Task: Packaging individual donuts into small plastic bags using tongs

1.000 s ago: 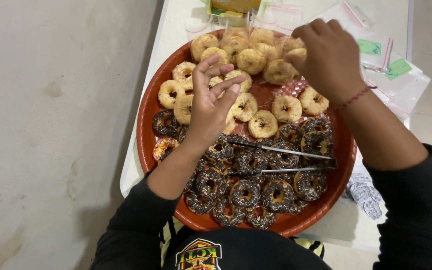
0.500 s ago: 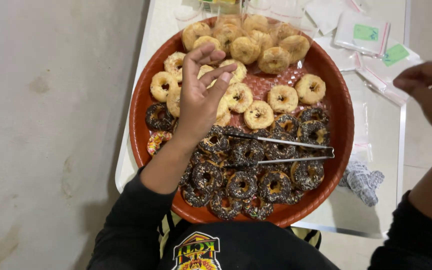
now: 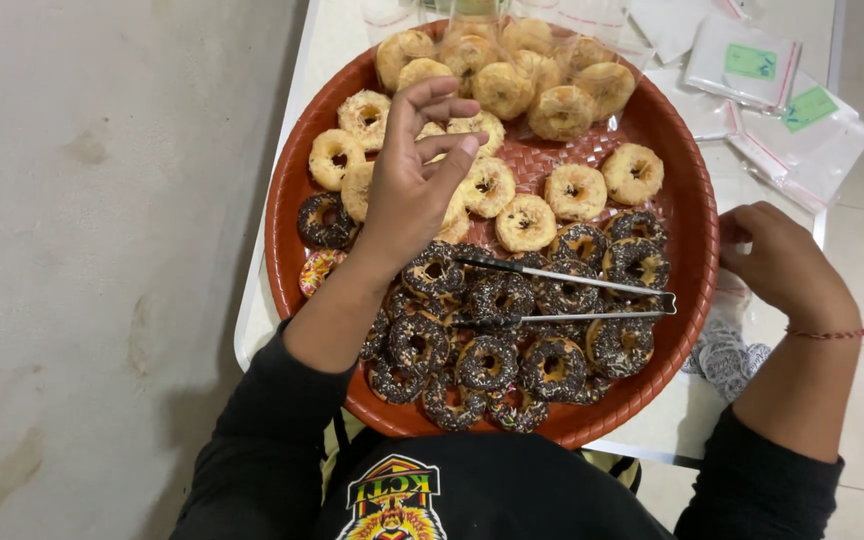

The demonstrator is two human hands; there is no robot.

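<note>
- My right hand [image 3: 787, 268] has come off the top of the round red tray [image 3: 687, 215] and now rests at its right rim, fingers curled; I cannot tell if it holds anything.
- My left hand [image 3: 414, 185] stays above the plain doughnuts [image 3: 512, 195] at frame centre, fingers loosely spread, gripping nothing.
- The metal tongs [image 3: 572, 295] lie untouched across the chocolate doughnuts [image 3: 487, 350] lower down.
- Clear plastic bags [image 3: 762, 90] crowd the upper right; the tray's lower rim overhangs the white table [image 3: 317, 60].

Donuts [image 3: 512, 215] crowd tray [image 3: 287, 255], tongs [image 3: 567, 295] lie across, bare table [image 3: 337, 40] beside
</note>
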